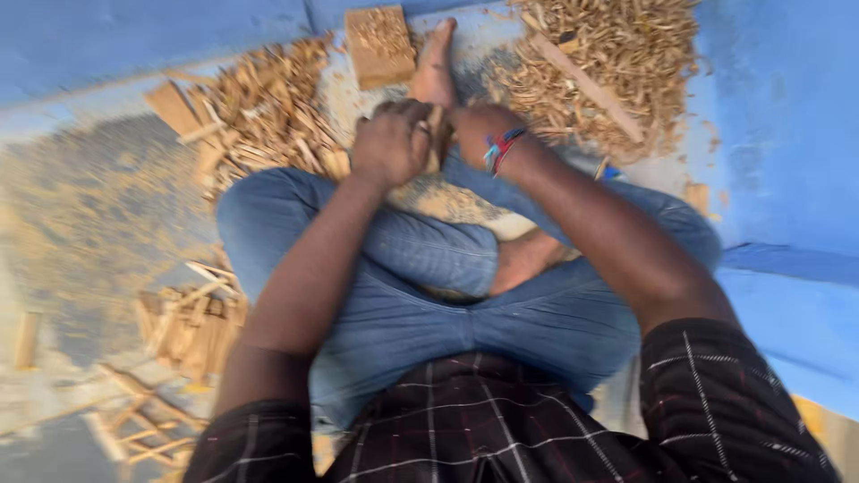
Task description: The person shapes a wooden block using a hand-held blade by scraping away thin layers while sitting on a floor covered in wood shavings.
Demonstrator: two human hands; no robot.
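I sit cross-legged on the floor in blue jeans, looking down at my lap. My left hand point(391, 143) and my right hand point(480, 132) are closed together around a small piece of light wood point(436, 125) held between them, just above my bare foot point(436, 67). A red and blue band circles my right wrist. Motion blur hides whether either hand also holds a tool.
A wooden block point(380, 45) lies beyond my foot. Heaps of wood shavings and cut sticks sit at the upper left point(268, 107) and upper right point(617, 63). A bundle of small sticks point(192, 326) lies at my left knee. Sawdust covers the blue floor at the left.
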